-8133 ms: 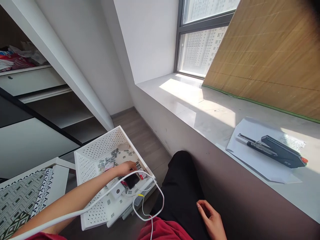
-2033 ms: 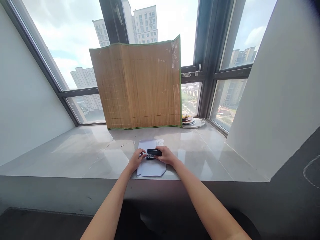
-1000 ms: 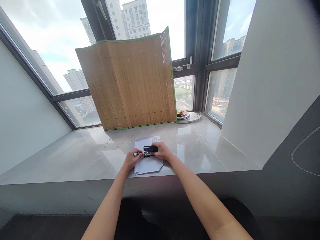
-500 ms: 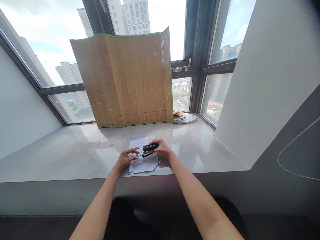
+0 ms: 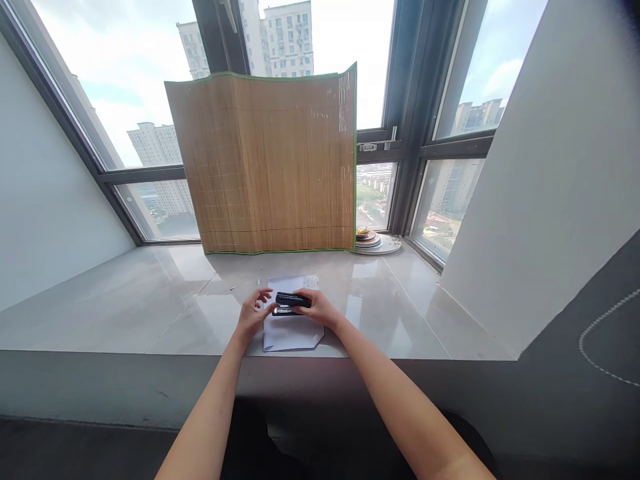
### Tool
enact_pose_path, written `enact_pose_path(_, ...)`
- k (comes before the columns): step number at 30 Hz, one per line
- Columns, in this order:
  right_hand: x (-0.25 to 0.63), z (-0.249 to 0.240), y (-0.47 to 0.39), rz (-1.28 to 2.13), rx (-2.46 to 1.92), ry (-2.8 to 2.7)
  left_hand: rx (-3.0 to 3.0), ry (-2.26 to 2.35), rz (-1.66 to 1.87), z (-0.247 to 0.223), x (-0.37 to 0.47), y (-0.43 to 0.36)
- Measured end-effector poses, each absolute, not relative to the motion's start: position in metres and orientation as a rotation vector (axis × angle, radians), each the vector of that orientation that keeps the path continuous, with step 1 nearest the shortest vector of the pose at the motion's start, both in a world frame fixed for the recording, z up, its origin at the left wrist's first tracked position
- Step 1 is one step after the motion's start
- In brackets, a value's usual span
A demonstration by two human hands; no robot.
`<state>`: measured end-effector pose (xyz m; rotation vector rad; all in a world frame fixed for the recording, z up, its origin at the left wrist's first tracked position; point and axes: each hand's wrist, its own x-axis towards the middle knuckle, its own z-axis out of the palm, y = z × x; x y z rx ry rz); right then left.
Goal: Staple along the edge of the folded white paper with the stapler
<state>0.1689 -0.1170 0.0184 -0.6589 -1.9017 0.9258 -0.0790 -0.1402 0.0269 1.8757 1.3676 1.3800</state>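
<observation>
A black stapler (image 5: 291, 301) is held level above a sheet of white paper (image 5: 293, 335) on the pale tiled sill. My right hand (image 5: 319, 308) grips its right end, thumb and fingers closed round it. At the stapler's left end is my left hand (image 5: 255, 311), fingers spread and slightly curled, the thumb tip at or very near the stapler. Whether the thumb touches it I cannot tell. Small writing shows at the paper's upper right corner.
A bamboo mat (image 5: 275, 167) with green edging stands against the window behind the paper. Stacked plates (image 5: 379, 244) sit at its lower right. Small scraps lie left of the paper. The tiled sill (image 5: 125, 327) ends at a near edge; a white wall (image 5: 520, 167) rises on the right.
The stapler's metal part, earlier sticking out toward my left fingers, is now in line under the black top. My left fingers have spread apart. The whole view has shifted a little.
</observation>
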Motion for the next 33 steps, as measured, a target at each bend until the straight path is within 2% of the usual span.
enact_pose_path(6, 0.157, 0.010, -0.120, 0.809, -0.795, -2.009, 1.397, 1.653, 1.685, 0.005, -0.097, -0.121)
enact_pose_path(12, 0.129, 0.012, -0.126, 0.902, -0.722, -2.081, 1.287, 1.751, 1.727, -0.010, -0.117, -0.108)
enact_pose_path(21, 0.121, 0.016, -0.136, 0.836, -0.739, -2.092, 1.804, 1.870, 1.248, 0.019, -0.141, -0.043)
enact_pose_path(27, 0.122, 0.017, -0.139, 0.882, -0.781, -2.048, 2.049, 1.859, 0.865, 0.020, -0.125, 0.004)
enact_pose_path(33, 0.122, 0.016, -0.139, 0.859, -0.797, -2.038, 2.158, 1.777, 0.750, 0.019, -0.091, 0.026)
